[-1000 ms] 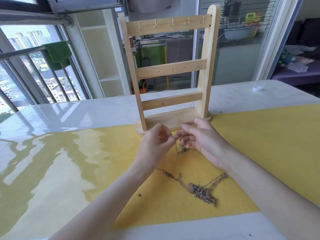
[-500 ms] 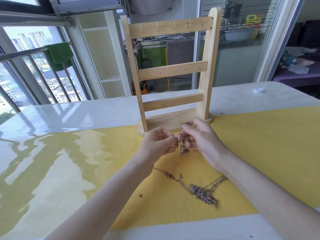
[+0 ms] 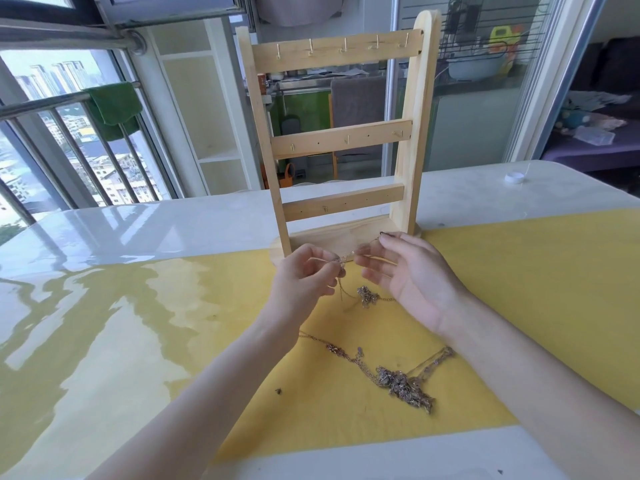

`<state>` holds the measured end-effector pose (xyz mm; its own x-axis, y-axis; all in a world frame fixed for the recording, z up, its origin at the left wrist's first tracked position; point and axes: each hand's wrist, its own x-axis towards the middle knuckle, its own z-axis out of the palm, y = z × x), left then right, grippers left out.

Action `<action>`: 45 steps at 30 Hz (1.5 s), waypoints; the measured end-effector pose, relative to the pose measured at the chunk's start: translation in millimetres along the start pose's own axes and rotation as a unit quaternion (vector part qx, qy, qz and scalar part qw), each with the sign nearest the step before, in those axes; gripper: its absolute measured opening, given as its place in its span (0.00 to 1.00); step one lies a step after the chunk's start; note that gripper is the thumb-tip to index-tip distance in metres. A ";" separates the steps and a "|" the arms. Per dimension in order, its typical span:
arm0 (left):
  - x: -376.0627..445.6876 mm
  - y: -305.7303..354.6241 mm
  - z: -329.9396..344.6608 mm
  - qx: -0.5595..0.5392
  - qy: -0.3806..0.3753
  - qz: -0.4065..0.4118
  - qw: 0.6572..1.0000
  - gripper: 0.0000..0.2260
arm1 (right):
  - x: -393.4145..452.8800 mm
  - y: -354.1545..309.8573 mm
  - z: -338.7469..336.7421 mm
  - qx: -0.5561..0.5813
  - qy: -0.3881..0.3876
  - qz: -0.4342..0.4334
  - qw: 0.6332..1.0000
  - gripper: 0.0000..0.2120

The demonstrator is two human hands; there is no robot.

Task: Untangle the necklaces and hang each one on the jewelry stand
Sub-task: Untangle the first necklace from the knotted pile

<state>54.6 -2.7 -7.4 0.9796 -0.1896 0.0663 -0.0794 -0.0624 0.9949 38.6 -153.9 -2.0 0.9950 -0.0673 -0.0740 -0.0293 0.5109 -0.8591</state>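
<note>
Half a second before, both hands were pinched together over one small knot of chain; by this frame they had drawn apart. The right hand (image 3: 412,282) had opened — palm turned inward, fingers spread and blurred with motion — and a thin chain (image 3: 363,249) ran taut from its fingertips across to the left hand (image 3: 304,278). Whether the right fingertips actually pinched the chain or only hooked it could not be told. The left hand held its end of the chain between thumb and curled fingers, wrist raised off the tabletop (image 3: 104,237).

Judgement: one strand was being pulled free of the knot, so the untangling had advanced a step, but nothing was hung yet — every hook on the wooden jewelry stand (image 3: 408,133) was bare.

A small clump of chain (image 3: 367,296) dangled or lay just below the hands, joined to the held strand. A larger tangle of necklaces (image 3: 405,382) lay on the yellow mat (image 3: 519,289), nearer the person, untouched. The stand stood upright just behind the hands, its base at the mat's far edge.
</note>
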 end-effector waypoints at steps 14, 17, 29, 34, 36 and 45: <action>-4.1 -2.6 0.2 0.141 -0.016 0.086 0.986 0.05 | 0.9 -7.3 -7.5 0.079 -0.045 0.097 0.991 0.05; -4.5 0.3 -3.6 0.138 -0.013 0.096 0.986 0.06 | 0.1 -9.0 -9.6 -0.083 -0.068 0.062 0.992 0.06; -9.7 3.4 3.6 0.176 -0.035 0.132 0.975 0.07 | -9.2 -3.5 3.0 -0.287 -0.031 -0.020 0.957 0.01; -9.5 6.1 1.2 0.240 -0.001 0.144 0.960 0.08 | -13.3 -6.7 12.0 -0.386 -0.066 -0.051 0.919 0.06; -8.4 10.1 -0.3 0.213 0.000 0.133 0.968 0.07 | -14.0 -9.2 13.6 -0.406 -0.078 -0.063 0.908 0.07; -10.0 16.4 1.4 -0.053 -0.088 -0.076 0.992 0.06 | -11.5 -12.0 10.0 -0.419 -0.074 0.004 0.905 0.09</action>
<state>43.3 -3.2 8.2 0.9305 -0.3550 -0.0905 0.0965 -0.0010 0.9953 28.4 -150.7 14.2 0.9946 0.0804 -0.0659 -0.0367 -0.3220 -0.9460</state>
